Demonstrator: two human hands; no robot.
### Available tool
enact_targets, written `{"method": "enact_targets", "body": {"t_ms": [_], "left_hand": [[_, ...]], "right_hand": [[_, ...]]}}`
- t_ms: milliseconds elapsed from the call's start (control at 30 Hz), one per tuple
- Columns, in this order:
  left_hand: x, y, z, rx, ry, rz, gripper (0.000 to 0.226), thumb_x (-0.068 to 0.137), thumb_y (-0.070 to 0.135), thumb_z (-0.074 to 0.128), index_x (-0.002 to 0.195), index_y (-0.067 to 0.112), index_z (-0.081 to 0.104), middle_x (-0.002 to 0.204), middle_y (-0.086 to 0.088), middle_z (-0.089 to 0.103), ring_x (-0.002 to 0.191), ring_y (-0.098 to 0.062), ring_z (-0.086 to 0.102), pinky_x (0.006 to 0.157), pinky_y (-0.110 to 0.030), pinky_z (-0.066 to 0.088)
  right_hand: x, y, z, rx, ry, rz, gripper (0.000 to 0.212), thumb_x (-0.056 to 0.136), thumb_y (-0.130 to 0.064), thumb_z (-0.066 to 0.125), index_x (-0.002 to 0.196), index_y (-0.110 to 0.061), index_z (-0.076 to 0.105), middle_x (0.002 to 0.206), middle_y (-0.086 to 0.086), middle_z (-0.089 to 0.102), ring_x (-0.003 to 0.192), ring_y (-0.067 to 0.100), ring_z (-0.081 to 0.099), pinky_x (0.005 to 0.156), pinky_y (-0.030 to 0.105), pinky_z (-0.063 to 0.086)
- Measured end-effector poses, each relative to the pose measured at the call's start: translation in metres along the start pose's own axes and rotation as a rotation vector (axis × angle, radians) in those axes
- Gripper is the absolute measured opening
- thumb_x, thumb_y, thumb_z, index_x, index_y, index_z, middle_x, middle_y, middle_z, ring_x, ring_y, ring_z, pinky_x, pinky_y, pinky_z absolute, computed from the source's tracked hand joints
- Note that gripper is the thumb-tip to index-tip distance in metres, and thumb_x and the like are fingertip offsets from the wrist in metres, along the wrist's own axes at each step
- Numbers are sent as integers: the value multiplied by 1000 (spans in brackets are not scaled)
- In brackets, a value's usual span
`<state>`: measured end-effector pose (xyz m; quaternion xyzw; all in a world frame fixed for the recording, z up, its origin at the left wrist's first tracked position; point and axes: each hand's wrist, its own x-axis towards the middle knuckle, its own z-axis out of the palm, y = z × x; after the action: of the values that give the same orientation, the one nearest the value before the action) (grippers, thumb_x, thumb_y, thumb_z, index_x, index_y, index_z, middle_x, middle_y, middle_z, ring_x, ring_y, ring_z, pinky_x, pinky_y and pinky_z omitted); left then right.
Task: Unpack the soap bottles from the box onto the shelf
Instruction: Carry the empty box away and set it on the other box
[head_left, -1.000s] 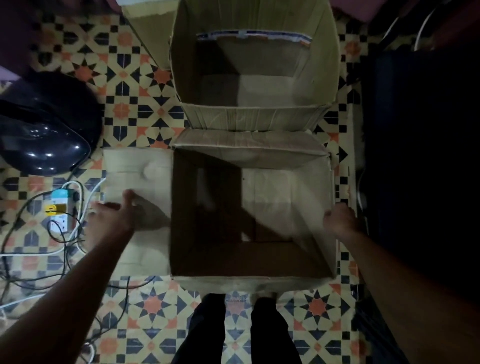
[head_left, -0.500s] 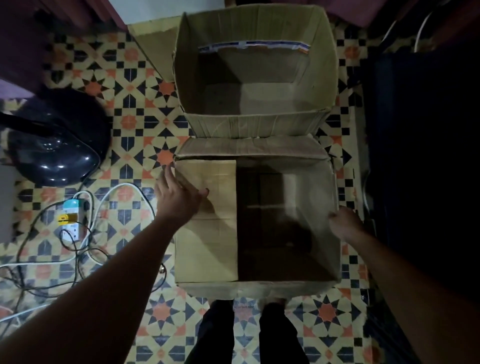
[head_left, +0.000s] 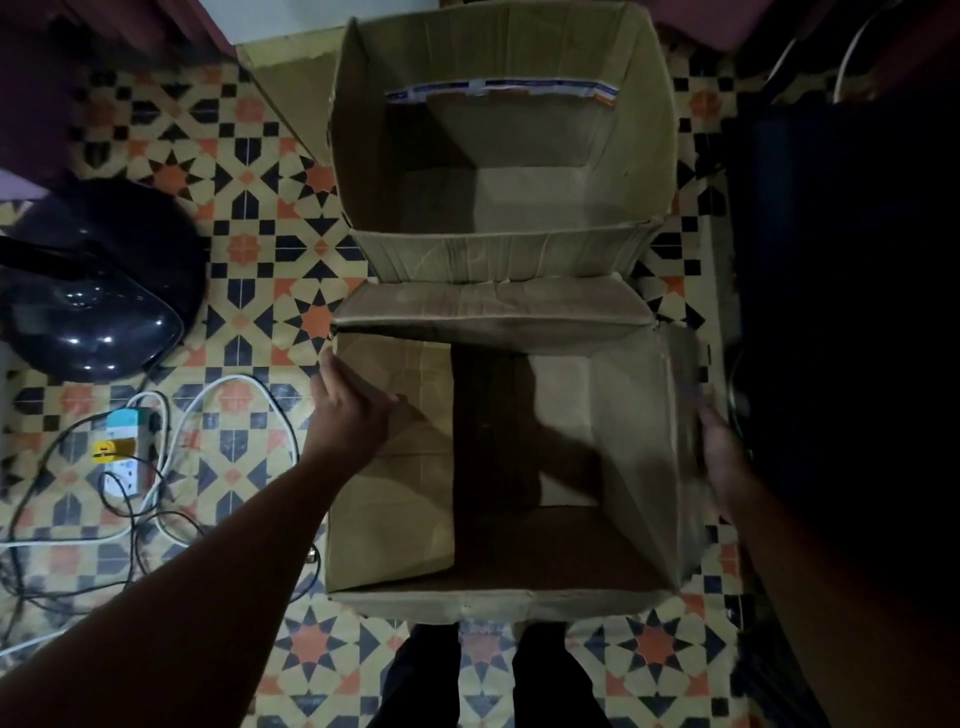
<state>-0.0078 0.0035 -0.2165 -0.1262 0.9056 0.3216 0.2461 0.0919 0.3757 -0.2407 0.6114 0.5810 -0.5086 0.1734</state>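
A brown cardboard box (head_left: 498, 603) stands on the patterned floor right in front of my legs. Its left flap (head_left: 395, 499) is folded over the opening, and my left hand (head_left: 348, 410) rests flat on that flap with straight fingers. My right hand (head_left: 719, 457) lies against the raised right flap (head_left: 670, 415), blurred by motion. The inside of the box that shows is dark, with no soap bottle visible. A second open cardboard box (head_left: 498, 254) stands just beyond it, and its visible floor is bare.
A glossy black rounded object (head_left: 93, 301) sits on the floor at the left. A power strip (head_left: 119, 452) with white and black cables lies beside it. A dark mass (head_left: 852, 338) fills the right side. My dark trouser legs (head_left: 488, 675) show below the box.
My left hand swung the left flap from lying flat on the floor to lying over the box opening. The right flap has started tilting inward under my right hand.
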Motion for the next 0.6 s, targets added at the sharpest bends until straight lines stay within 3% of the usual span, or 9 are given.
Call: {"method": "enact_targets", "body": {"t_ms": [100,233,333,400,467,533,600], "left_hand": [[-1,4,-3,68,-53,-10,96,90,25,66,151,-1,-3,144,-29,20,128,-42,32,102,-50,41],[1,13,-11,112,-125,-31,97,89,32,66,150,0,-3,143,-29,18,126,-45,30,101,-53,42],[-1,21,-17,-18,-160,-135,90,88,31,68,148,5,6,142,-27,24,128,-46,33,101,-59,43],[0,25,-19,1,-86,-157,79,88,38,67,143,4,22,139,-27,32,127,-45,37,103,-57,41],[0,32,-28,139,19,-131,66,92,45,58,137,1,37,138,-27,38,128,-42,38,107,-51,35],[3,39,-40,217,40,-43,59,98,48,46,136,3,43,135,-24,42,127,-39,37,107,-48,30],[14,50,-51,189,10,-8,63,99,56,32,134,6,47,130,-22,48,122,-37,43,106,-49,35]], "right_hand": [[-28,-12,-28,-62,361,-235,51,89,-48,57,122,-9,61,121,20,62,111,37,60,80,32,48],[-125,-26,-40,-372,709,-556,53,87,-42,38,110,0,62,103,30,62,91,41,62,68,32,34],[-180,-12,-2,-491,520,-733,35,99,-38,43,110,-10,60,98,14,61,80,27,58,59,25,36],[-192,-3,37,-589,319,-827,40,98,-49,36,109,-19,61,97,2,60,80,15,56,61,25,42],[-180,-7,67,-804,167,-880,51,98,-51,23,112,-22,63,109,0,61,97,14,55,73,24,37],[-160,-32,84,-881,-8,-718,44,103,-43,25,121,-21,58,132,4,52,126,18,40,92,31,31],[-135,-69,84,-807,44,-670,31,104,-31,37,123,-16,56,143,12,41,138,25,29,106,35,28]]}}
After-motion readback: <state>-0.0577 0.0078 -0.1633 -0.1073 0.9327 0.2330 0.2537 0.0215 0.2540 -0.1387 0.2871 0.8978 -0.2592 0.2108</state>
